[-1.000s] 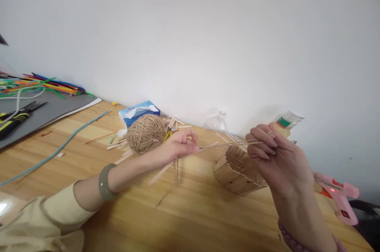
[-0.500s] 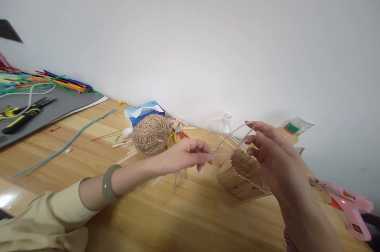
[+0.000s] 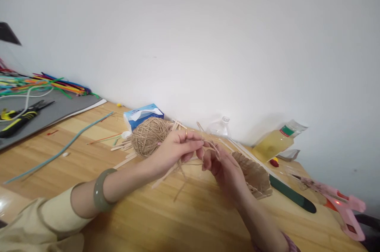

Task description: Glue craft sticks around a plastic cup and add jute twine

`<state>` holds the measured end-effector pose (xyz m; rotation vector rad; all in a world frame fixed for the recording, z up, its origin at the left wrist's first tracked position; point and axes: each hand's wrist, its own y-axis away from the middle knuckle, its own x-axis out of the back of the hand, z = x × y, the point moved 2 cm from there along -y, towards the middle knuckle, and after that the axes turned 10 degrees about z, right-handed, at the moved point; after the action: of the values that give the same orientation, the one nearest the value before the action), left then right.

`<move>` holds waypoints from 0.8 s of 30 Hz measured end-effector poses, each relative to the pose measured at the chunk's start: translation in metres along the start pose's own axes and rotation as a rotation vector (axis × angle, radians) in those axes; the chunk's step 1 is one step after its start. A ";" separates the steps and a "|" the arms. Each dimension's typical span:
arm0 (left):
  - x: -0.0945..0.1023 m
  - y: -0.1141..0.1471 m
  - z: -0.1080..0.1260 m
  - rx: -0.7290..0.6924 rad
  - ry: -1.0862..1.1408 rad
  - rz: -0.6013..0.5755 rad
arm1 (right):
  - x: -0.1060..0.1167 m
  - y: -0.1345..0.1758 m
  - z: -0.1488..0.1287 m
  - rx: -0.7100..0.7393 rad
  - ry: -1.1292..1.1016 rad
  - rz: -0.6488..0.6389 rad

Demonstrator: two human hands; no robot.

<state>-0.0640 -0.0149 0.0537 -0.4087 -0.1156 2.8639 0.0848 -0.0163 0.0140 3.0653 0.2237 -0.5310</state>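
Observation:
Both hands meet above the middle of the wooden table. My left hand, with a ring and a bangle on the wrist, is closed in a pinch on thin jute twine. Fingers bent, my right hand grips the same twine, which loops over its fingertips. Loose twine ends hang below the left hand. Behind my right hand stands a small basket of craft sticks, partly hidden by that hand. A ball of jute twine lies just beyond my left wrist.
A pink glue gun with a lit red light lies at the right, near a dark green strip. A bottle of yellow liquid leans at the wall. Left are pliers, pipe cleaners and a blue tissue pack.
My right hand has moved left and down from above the basket to meet my left hand. The twine's wide loop has drawn in between the fingers.

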 end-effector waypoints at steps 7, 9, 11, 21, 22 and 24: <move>0.003 0.000 0.004 -0.039 0.090 0.064 | -0.006 0.007 0.015 0.185 0.304 0.191; 0.003 -0.001 0.006 -0.041 0.117 0.102 | -0.009 0.010 0.018 0.468 0.876 0.120; 0.004 -0.001 0.008 -0.054 0.126 0.155 | -0.011 0.014 0.026 0.701 1.354 -0.012; 0.016 0.000 0.024 -0.173 0.039 0.259 | -0.015 0.028 0.043 0.879 1.805 -0.243; 0.016 -0.001 0.022 -0.149 -0.031 0.242 | -0.016 0.031 0.036 0.891 1.820 -0.204; 0.014 -0.004 0.016 -0.066 -0.190 0.180 | -0.020 0.036 0.016 0.977 1.792 -0.069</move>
<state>-0.0806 -0.0081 0.0654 -0.1657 -0.2190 3.0786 0.0664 -0.0550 0.0053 2.9466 0.0223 2.8261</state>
